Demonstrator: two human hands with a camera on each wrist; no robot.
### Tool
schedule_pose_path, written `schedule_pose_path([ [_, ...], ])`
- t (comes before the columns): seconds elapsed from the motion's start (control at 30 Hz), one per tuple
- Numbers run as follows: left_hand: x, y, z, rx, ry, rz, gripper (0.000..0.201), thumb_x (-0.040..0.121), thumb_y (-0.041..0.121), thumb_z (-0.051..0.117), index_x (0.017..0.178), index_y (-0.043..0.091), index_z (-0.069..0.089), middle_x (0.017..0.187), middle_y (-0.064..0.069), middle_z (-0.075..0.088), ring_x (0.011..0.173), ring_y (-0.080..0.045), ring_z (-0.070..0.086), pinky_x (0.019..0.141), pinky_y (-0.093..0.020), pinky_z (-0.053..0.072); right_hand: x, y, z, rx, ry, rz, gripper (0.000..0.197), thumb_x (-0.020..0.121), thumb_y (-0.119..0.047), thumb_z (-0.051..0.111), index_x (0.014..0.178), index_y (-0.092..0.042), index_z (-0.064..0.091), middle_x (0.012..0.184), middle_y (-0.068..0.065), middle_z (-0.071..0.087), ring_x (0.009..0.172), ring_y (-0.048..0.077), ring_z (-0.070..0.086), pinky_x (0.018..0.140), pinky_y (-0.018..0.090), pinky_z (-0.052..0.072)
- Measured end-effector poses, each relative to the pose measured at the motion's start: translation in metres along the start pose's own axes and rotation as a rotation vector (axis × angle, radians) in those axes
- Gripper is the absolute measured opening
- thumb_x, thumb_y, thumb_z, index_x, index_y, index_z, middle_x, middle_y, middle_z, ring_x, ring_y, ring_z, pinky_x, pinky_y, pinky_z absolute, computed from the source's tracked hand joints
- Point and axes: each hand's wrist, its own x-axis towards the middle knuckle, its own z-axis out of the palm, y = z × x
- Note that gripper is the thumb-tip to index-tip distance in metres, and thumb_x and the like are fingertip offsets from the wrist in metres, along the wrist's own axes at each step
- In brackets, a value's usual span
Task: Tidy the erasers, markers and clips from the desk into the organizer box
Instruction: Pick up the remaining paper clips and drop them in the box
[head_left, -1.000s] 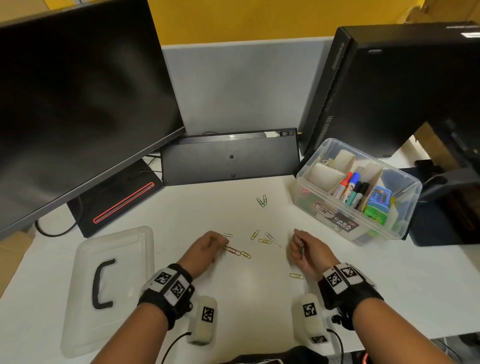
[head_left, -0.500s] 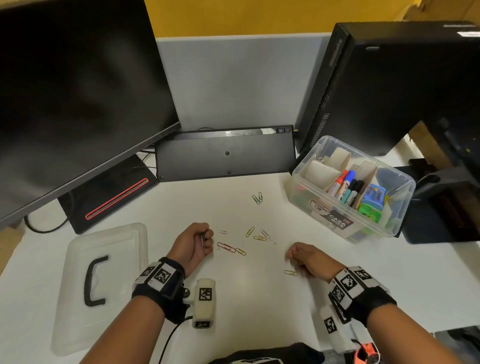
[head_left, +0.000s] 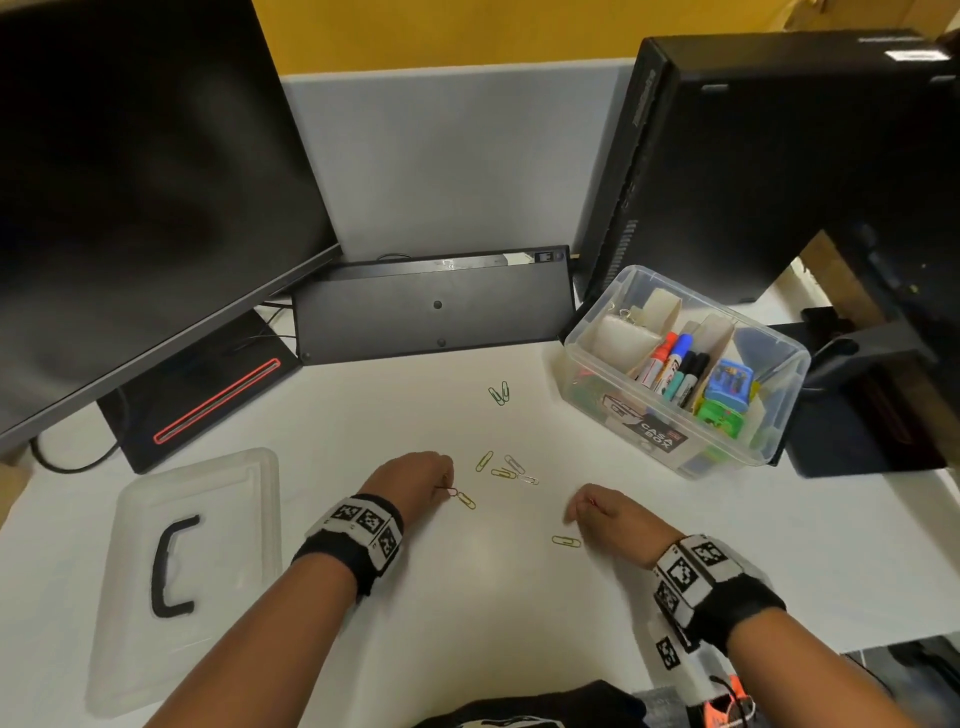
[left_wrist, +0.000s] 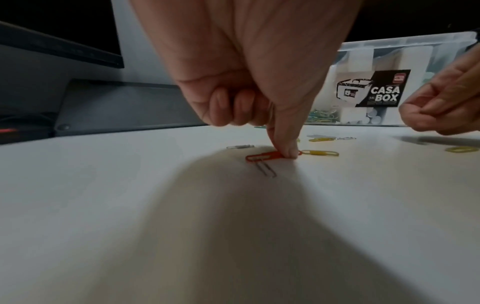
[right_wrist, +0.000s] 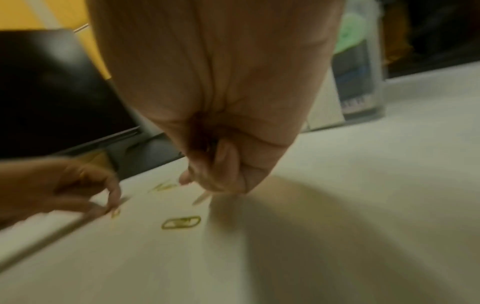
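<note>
Coloured paper clips lie scattered on the white desk. My left hand (head_left: 415, 478) pinches a red paper clip (left_wrist: 262, 157) against the desk with thumb and forefinger, its other fingers curled. A yellow clip (left_wrist: 320, 152) touches the red one's end. My right hand (head_left: 602, 512) is a curled fist just above the desk, and a clip end (right_wrist: 200, 198) pokes out under it. Another yellow clip (head_left: 566, 541) lies just left of that wrist. Several clips (head_left: 504, 470) sit between my hands, and a green pair (head_left: 500, 393) lies farther back. The clear organizer box (head_left: 587, 332) holds markers (head_left: 672, 366).
The box's clear lid (head_left: 197, 561) with a black handle lies at the left. A black keyboard (head_left: 431, 306) stands on edge at the back. A monitor (head_left: 130, 208) looms over the left side. A black computer tower (head_left: 753, 171) stands behind the box.
My left hand lifted with a clip, then came back down onto the red clip. My right hand turned from showing a green clip to a palm-down fist.
</note>
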Motion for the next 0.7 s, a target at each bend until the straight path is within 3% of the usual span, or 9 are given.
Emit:
schedule_pose_path([
  [0.07, 0.005, 0.002, -0.002, 0.013, -0.032, -0.009, 0.013, 0.093, 0.022, 0.050, 0.101, 0.014, 0.057, 0.103, -0.002, 0.062, 0.091, -0.020, 0.058, 0.080, -0.030, 0.046, -0.004, -0.003, 0.001, -0.216, -0.022, -0.014, 0.013, 0.097, -0.033, 0.045, 0.087, -0.025, 0.049, 0.084, -0.004, 0.062, 0.078, 0.015, 0.058, 0.073, 0.029, 0.046],
  [0.13, 0.006, 0.004, -0.004, 0.006, -0.057, -0.028, 0.010, 0.092, 0.020, 0.048, 0.096, 0.014, 0.055, 0.099, -0.003, 0.061, 0.085, -0.019, 0.056, 0.076, -0.028, 0.044, -0.007, -0.008, 0.007, -0.451, -0.075, -0.016, 0.019, 0.093, -0.043, 0.050, 0.094, -0.026, 0.042, 0.080, -0.006, 0.057, 0.072, 0.016, 0.054, 0.068, 0.031, 0.044],
  [0.23, 0.005, 0.004, -0.006, -0.104, -0.031, -0.052, 0.009, 0.094, 0.019, 0.046, 0.087, 0.015, 0.048, 0.100, -0.006, 0.058, 0.081, -0.018, 0.052, 0.076, -0.029, 0.044, -0.009, -0.014, 0.017, -0.684, -0.032, -0.034, 0.023, 0.099, -0.039, 0.039, 0.110, -0.019, 0.040, 0.084, -0.001, 0.055, 0.074, 0.022, 0.052, 0.066, 0.031, 0.040],
  [0.33, -0.004, -0.003, -0.008, -0.383, 0.127, -0.075, 0.013, 0.096, 0.018, 0.041, 0.084, 0.015, 0.046, 0.098, -0.007, 0.054, 0.086, -0.017, 0.056, 0.076, -0.026, 0.045, -0.005, -0.023, 0.028, -0.824, 0.066, -0.043, 0.026, 0.101, -0.029, 0.030, 0.118, -0.013, 0.041, 0.093, 0.005, 0.064, 0.072, 0.027, 0.056, 0.060, 0.031, 0.038],
  [0.43, -0.017, -0.008, -0.016, -0.683, 0.231, -0.164, 0.012, 0.097, 0.019, 0.044, 0.087, 0.016, 0.049, 0.092, 0.002, 0.053, 0.076, -0.007, 0.049, 0.068, -0.018, 0.037, 0.004, -0.031, 0.036, -0.821, 0.109, -0.007, 0.022, 0.098, -0.022, 0.031, 0.112, -0.012, 0.044, 0.075, -0.001, 0.055, 0.052, 0.019, 0.040, 0.049, 0.029, 0.028],
  [0.5, -0.026, -0.008, -0.019, -0.979, 0.273, -0.236, 0.009, 0.097, 0.020, 0.046, 0.092, 0.015, 0.052, 0.088, 0.004, 0.058, 0.071, -0.008, 0.047, 0.066, -0.022, 0.038, 0.010, -0.035, 0.036, -0.477, 0.119, 0.015, 0.015, 0.097, -0.025, 0.031, 0.093, -0.019, 0.044, 0.065, -0.005, 0.046, 0.051, 0.012, 0.035, 0.053, 0.030, 0.032],
  [0.57, -0.033, -0.011, -0.018, -1.239, 0.290, -0.277, 0.010, 0.097, 0.017, 0.046, 0.102, 0.016, 0.056, 0.086, 0.003, 0.058, 0.069, -0.011, 0.044, 0.066, -0.024, 0.037, 0.014, -0.036, 0.034, 0.265, 0.127, 0.059, 0.018, 0.091, -0.025, 0.038, 0.074, -0.021, 0.043, 0.061, -0.002, 0.043, 0.051, 0.014, 0.034, 0.051, 0.031, 0.028],
  [0.63, -0.038, -0.015, -0.014, -1.479, 0.284, -0.299, 0.021, 0.098, 0.011, 0.044, 0.112, 0.014, 0.058, 0.081, 0.001, 0.056, 0.066, -0.011, 0.041, 0.064, -0.025, 0.034, 0.017, -0.034, 0.031, 0.927, 0.099, 0.087, 0.018, 0.078, -0.025, 0.044, 0.062, -0.017, 0.045, 0.057, 0.005, 0.038, 0.048, 0.016, 0.028, 0.048, 0.034, 0.015],
  [0.7, -0.041, -0.018, -0.010, -1.718, 0.290, -0.321, 0.025, 0.096, 0.006, 0.041, 0.111, 0.008, 0.061, 0.075, 0.000, 0.055, 0.064, -0.011, 0.043, 0.063, -0.025, 0.033, 0.020, -0.031, 0.030, 1.159, 0.045, 0.098, 0.023, 0.080, -0.027, 0.044, 0.062, -0.013, 0.047, 0.055, 0.008, 0.040, 0.046, 0.015, 0.029, 0.048, 0.031, 0.012],
])
